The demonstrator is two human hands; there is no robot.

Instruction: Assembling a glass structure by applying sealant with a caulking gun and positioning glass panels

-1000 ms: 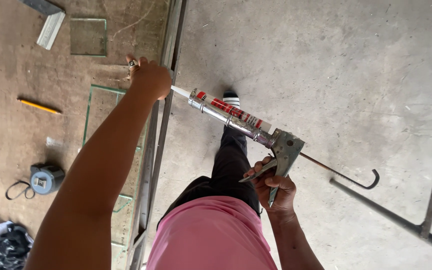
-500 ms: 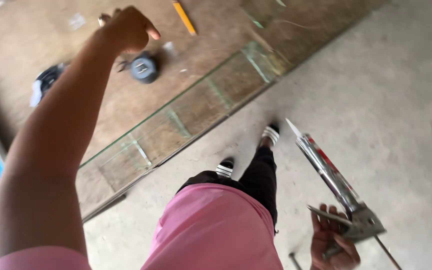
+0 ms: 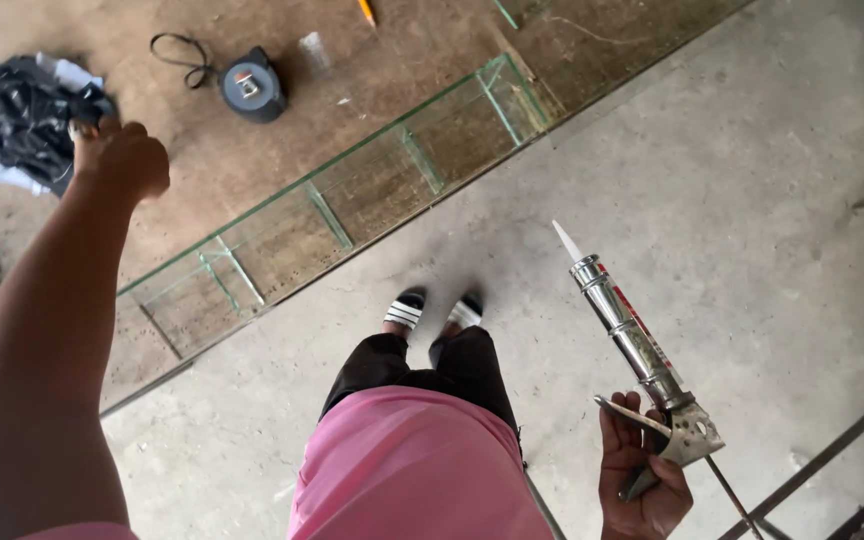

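Observation:
My right hand (image 3: 640, 470) grips the handle of a metal caulking gun (image 3: 632, 335) at the lower right, its white nozzle pointing up and away over the concrete floor. My left hand (image 3: 120, 155) is stretched out at the upper left with the fingers curled, just beside a crumpled black plastic bag (image 3: 27, 115) on white cloth; whether it holds anything is hidden. A long, low glass box with green-edged dividers (image 3: 352, 190) lies on the brown board between the two hands. My feet in striped slippers (image 3: 432, 310) stand just below it.
A black tape measure (image 3: 252, 88) with a loop strap lies on the brown board (image 3: 102, 40), near a small clear cup (image 3: 314, 50) and a yellow pencil (image 3: 366, 10). Metal bars (image 3: 832, 470) cross the lower right corner.
The view has swung left and my left hand has travelled from near the tape measure toward the black bag. The caulking gun has stayed in my right hand at my side.

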